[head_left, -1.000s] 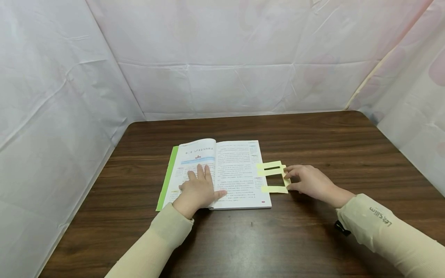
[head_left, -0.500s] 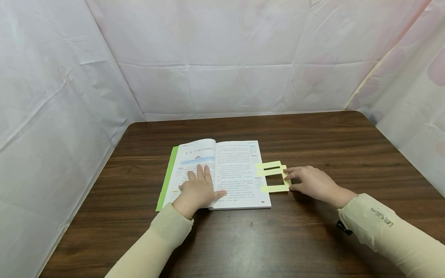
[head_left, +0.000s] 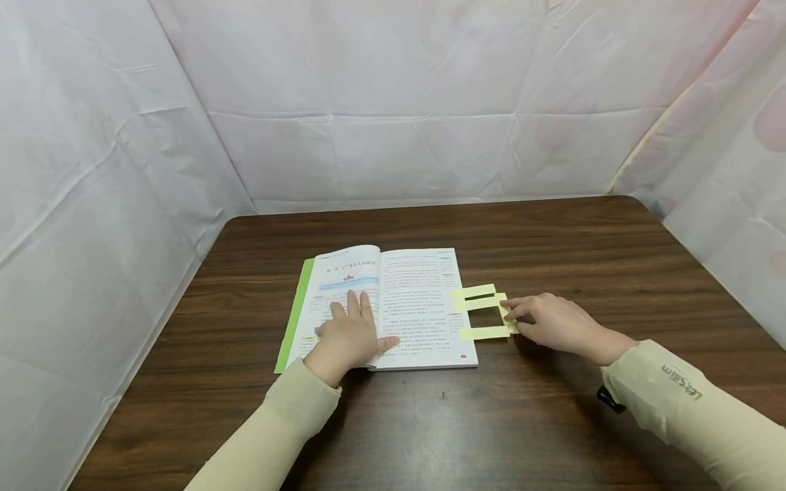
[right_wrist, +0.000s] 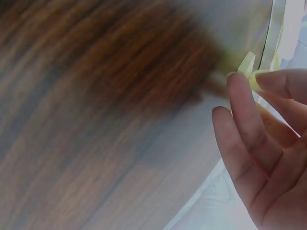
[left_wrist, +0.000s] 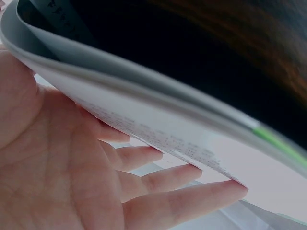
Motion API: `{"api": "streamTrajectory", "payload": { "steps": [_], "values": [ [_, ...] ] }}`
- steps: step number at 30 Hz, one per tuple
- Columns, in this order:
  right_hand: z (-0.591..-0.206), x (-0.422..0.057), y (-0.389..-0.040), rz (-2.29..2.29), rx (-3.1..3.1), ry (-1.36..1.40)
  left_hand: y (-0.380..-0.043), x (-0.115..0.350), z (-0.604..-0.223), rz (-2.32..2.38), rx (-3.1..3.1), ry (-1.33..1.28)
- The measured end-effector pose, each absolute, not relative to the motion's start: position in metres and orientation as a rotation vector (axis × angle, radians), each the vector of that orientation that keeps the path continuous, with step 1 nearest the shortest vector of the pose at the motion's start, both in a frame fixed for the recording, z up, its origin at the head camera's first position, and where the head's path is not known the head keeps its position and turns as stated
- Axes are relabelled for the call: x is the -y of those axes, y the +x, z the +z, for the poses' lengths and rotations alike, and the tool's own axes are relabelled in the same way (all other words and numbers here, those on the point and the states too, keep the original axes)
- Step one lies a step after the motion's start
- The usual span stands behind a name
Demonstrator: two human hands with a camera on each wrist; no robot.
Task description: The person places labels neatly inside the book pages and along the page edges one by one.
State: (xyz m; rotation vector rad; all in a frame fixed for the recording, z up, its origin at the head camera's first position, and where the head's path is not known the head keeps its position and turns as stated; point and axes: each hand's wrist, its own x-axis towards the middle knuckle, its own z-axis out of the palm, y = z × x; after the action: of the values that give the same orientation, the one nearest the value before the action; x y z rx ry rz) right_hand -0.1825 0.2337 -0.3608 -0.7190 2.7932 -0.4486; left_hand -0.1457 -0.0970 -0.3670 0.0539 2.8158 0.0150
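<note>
An open book (head_left: 417,273) with printed pages and a green cover edge lies on the table. My left hand (head_left: 350,337) presses on its left page with fingers spread, the thumb reaching over the gutter; in the left wrist view the fingertips meet the page (left_wrist: 158,134). Three pale yellow sticky note strips stick out past the right page's edge: an upper strip (head_left: 474,292), a middle strip (head_left: 479,302) and a lower strip (head_left: 485,333). Across their outer ends stands another yellow strip (head_left: 507,315), which my right hand (head_left: 549,324) pinches between thumb and fingers.
The brown wood-grain table (head_left: 393,436) extends around the book. White sheeting (head_left: 393,150) rises behind the table's far edge and along both sides. A black band (head_left: 610,400) shows under the right sleeve.
My right hand has shifted slightly to the right, and the crosswise yellow strip has moved a little outward with it. My left hand and the book stay nearly the same.
</note>
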Motion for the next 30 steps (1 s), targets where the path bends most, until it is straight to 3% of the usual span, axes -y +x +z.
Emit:
{"api": "streamTrajectory", "payload": {
  "steps": [18,30],
  "values": [
    [-0.367,-0.234,-0.19,-0.626,-2.923,-0.688,-0.146,0.097,-0.37,0.013,-2.817,0.051],
    [-0.373,-0.236,-0.198,-0.967,-2.629,-0.374,-0.146,0.097,-0.369,0.018,-2.822,0.053]
  ]
}}
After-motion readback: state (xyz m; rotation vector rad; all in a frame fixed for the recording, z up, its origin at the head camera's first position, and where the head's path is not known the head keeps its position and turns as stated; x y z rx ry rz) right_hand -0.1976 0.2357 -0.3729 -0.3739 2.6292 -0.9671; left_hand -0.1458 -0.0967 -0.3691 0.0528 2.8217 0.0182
